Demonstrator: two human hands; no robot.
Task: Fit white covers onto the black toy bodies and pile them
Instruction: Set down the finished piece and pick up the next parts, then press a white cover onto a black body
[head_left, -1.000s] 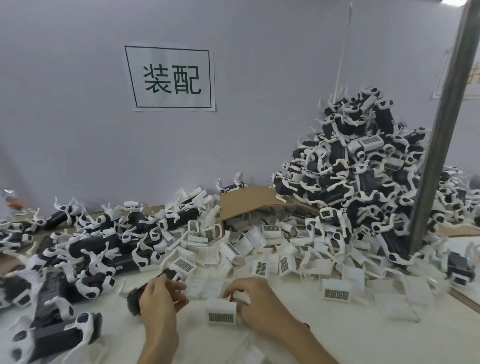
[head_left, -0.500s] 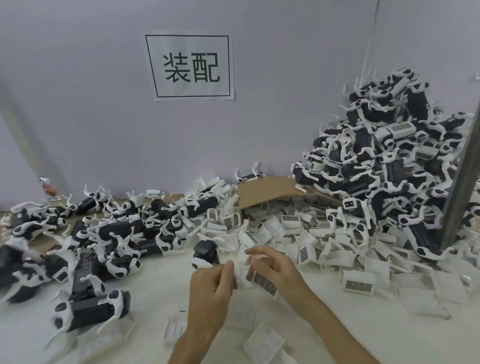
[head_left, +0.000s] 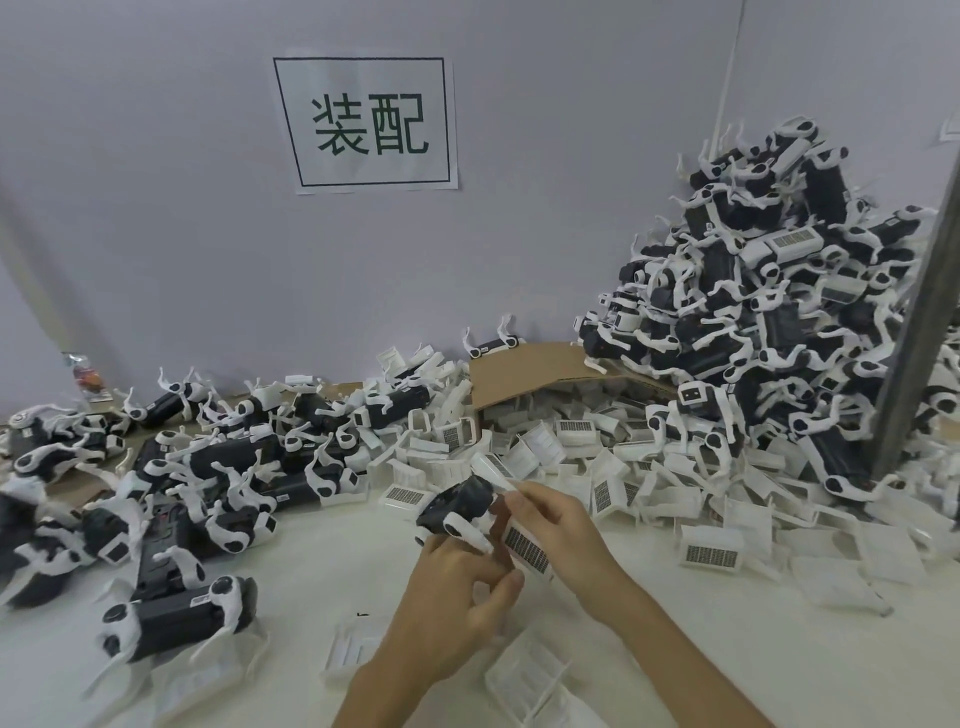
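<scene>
Just above the surface (head_left: 311, 587), the left hand (head_left: 457, 592) holds a black toy body (head_left: 460, 505) in a closed grip and the right hand (head_left: 558, 525) pinches a white cover (head_left: 525, 546) just beside it; the person should square the cover's edges to the body before pressing.

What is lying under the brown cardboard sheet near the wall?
White covers spill out from under the cardboard, and several show dark grilles. How many more lie deeper beneath cannot be seen, because the cardboard covers them.
</scene>
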